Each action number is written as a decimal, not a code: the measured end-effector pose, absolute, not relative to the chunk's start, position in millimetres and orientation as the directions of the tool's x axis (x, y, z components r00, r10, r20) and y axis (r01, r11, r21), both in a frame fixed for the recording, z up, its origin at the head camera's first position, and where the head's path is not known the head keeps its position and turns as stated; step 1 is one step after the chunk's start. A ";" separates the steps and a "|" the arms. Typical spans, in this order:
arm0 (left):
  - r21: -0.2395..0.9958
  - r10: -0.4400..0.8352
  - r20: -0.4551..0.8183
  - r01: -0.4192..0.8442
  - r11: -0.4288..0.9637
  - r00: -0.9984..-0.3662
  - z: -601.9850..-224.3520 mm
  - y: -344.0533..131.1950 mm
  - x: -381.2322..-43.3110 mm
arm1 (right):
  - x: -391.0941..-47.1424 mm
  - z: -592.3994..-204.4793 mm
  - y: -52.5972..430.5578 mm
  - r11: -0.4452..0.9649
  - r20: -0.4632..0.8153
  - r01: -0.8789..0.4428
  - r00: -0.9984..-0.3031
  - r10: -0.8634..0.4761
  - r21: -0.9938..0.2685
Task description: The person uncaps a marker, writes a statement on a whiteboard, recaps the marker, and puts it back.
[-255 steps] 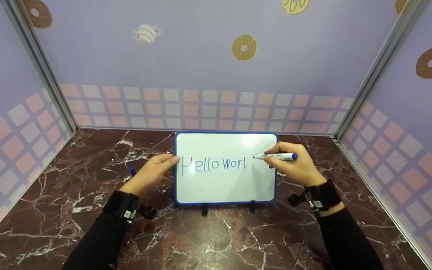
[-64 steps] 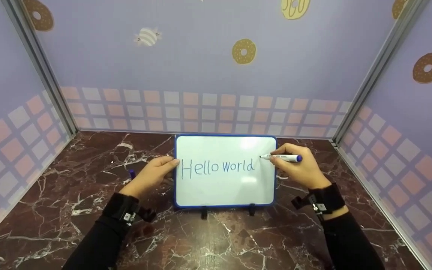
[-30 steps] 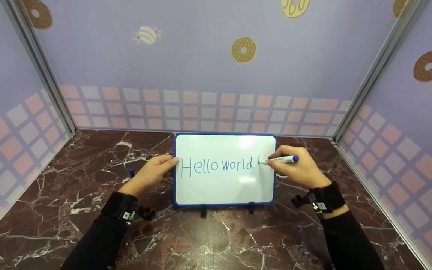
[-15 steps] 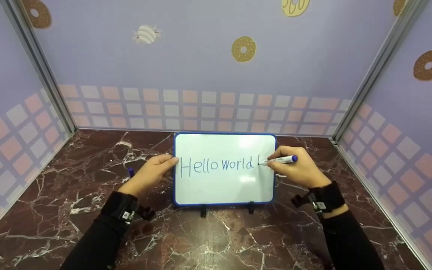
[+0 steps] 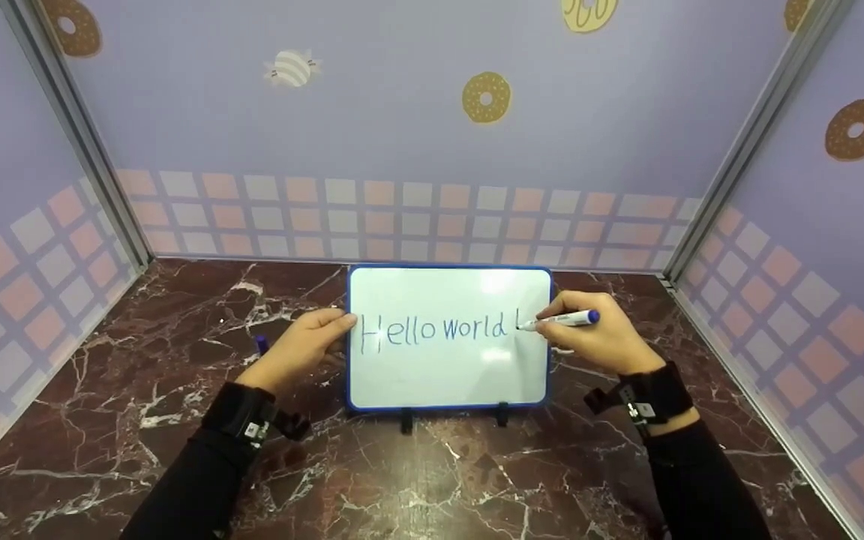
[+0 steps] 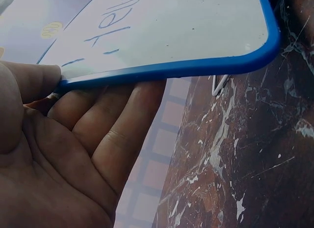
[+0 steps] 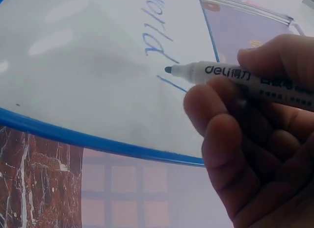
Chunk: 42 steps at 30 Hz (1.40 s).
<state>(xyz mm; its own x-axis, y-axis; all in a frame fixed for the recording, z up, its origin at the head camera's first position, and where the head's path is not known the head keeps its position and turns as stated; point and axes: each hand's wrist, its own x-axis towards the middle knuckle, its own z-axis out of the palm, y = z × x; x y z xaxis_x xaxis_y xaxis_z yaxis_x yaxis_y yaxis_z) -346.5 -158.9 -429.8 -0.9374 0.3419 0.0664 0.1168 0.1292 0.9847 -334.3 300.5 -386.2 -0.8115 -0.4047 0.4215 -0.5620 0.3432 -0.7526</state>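
Observation:
A blue-framed whiteboard [image 5: 432,382] stands tilted back on the table, with "Hello world" and a vertical stroke after it in blue ink. My left hand [image 5: 304,346] grips its left edge; in the left wrist view the thumb lies at the front and the fingers [image 6: 130,125] go behind the frame [image 6: 171,69]. My right hand [image 5: 597,337] pinches a white whiteboard marker [image 5: 571,319] with a blue end. Its dark tip is at the lower end of the stroke. The right wrist view shows the uncapped marker [image 7: 216,73] with the tip close to the writing.
A blue marker cap [image 5: 262,344] sits on the dark marbled table [image 5: 312,480], just left of my left hand. Two black feet, one being the left foot [image 5: 406,421], stick out under the board. Patterned panels [image 5: 402,135] enclose the table at the back and sides.
Since the earliest frame, the "d" and then a vertical stroke have appeared after "worl". My right hand moved right, then slightly down with the marker. My left hand stays on the board's edge.

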 end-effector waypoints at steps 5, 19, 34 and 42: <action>0.983 0.342 0.068 0.121 0.135 -0.937 -429.2 -158.3 -346.5 | -334.4 -387.6 300.4 0.373 0.412 -0.559 -0.816 -0.406 -0.741; 0.990 0.349 0.054 0.095 0.100 -0.936 -429.6 -158.3 -345.9 | -335.1 -389.2 299.0 0.420 0.406 -0.565 -0.816 -0.412 -0.710; 0.986 0.338 0.056 0.106 0.132 -0.940 -429.3 -158.8 -346.2 | -335.5 -389.8 299.8 0.416 0.403 -0.556 -0.822 -0.402 -0.719; 0.986 0.347 0.068 0.116 0.121 -0.936 -429.2 -158.8 -345.8 | -335.3 -389.4 298.5 0.425 0.402 -0.560 -0.820 -0.408 -0.711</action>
<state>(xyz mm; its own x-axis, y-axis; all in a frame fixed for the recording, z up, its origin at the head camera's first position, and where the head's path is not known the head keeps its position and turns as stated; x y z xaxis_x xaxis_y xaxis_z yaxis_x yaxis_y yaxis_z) -345.8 -158.8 -429.2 -0.9355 0.3468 0.0676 0.1161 0.1213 0.9858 -335.3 298.5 -389.4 -0.8196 -0.4084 0.4019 -0.5604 0.4255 -0.7106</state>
